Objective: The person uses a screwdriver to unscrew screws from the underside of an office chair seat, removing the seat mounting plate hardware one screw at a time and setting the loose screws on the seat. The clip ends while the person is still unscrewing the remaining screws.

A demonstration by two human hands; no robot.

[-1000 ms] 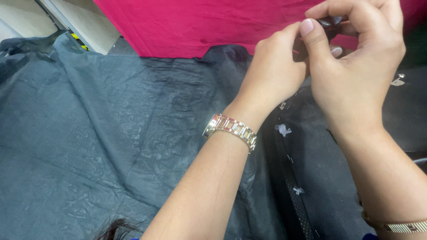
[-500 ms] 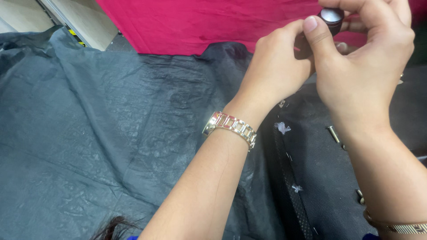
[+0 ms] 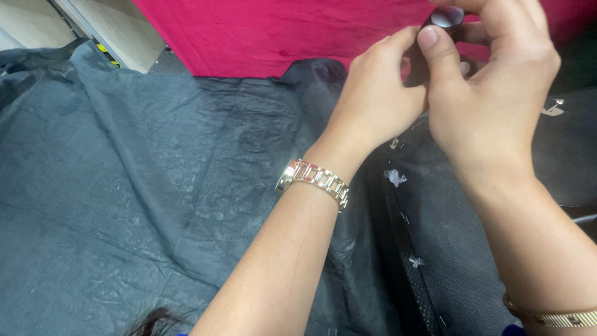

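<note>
My right hand (image 3: 491,106) is at the top right, thumb and fingers closed on a small dark round object (image 3: 449,17) with a shiny flat top. My left hand (image 3: 379,93), with a metal link watch (image 3: 314,180) on its wrist, is curled right against it. Its fingertips press on the lower part of the same object and are partly hidden behind my right thumb. Both hands hover above black fabric (image 3: 460,236) marked with small white thread tufts (image 3: 395,178). A thin gold bracelet (image 3: 553,318) circles my right wrist.
A crinkled dark grey sheet (image 3: 124,186) covers the surface to the left and middle. Bright pink cloth (image 3: 267,31) lies along the far edge. A pin (image 3: 552,109) sticks in the black fabric at the right. Pale floor (image 3: 37,12) shows at the top left.
The hands have stayed together at the top right and shifted slightly. The round top of the dark object, hidden a second ago, now shows between my right fingers.
</note>
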